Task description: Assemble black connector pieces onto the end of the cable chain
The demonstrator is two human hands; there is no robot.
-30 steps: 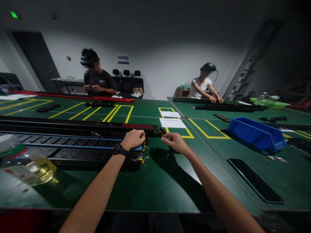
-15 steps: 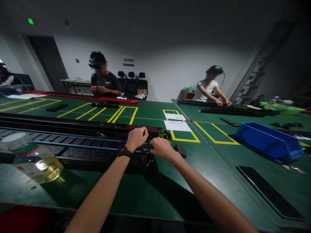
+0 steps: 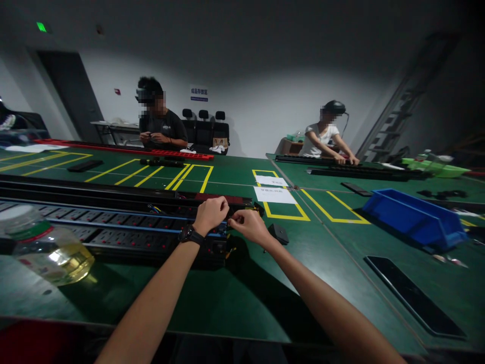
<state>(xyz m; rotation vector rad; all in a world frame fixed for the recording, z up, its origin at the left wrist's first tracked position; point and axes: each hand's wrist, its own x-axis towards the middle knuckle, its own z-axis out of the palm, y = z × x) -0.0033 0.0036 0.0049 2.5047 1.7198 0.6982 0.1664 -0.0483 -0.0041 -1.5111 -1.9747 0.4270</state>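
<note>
A long black power strip (image 3: 113, 230) with many sockets lies across the green table (image 3: 235, 298), its right end in front of me. My left hand (image 3: 211, 213), with a black watch on the wrist, is closed over that end, where yellow wires show. My right hand (image 3: 248, 226) meets it from the right, fingers pinched at the same end; what they pinch is too small to tell. A small black end cap (image 3: 278, 233) lies on the table just right of my right hand.
A plastic bottle (image 3: 41, 247) of yellowish liquid lies at the left. A blue bin (image 3: 413, 218) stands at the right, a flat black panel (image 3: 409, 294) nearer. Two white papers (image 3: 273, 194) lie within yellow markings. Two other people work at the far side of the tables.
My right hand moved left from open table to the strip's end and now pinches there beside my left hand. The black end cap has come into view on the table.
</note>
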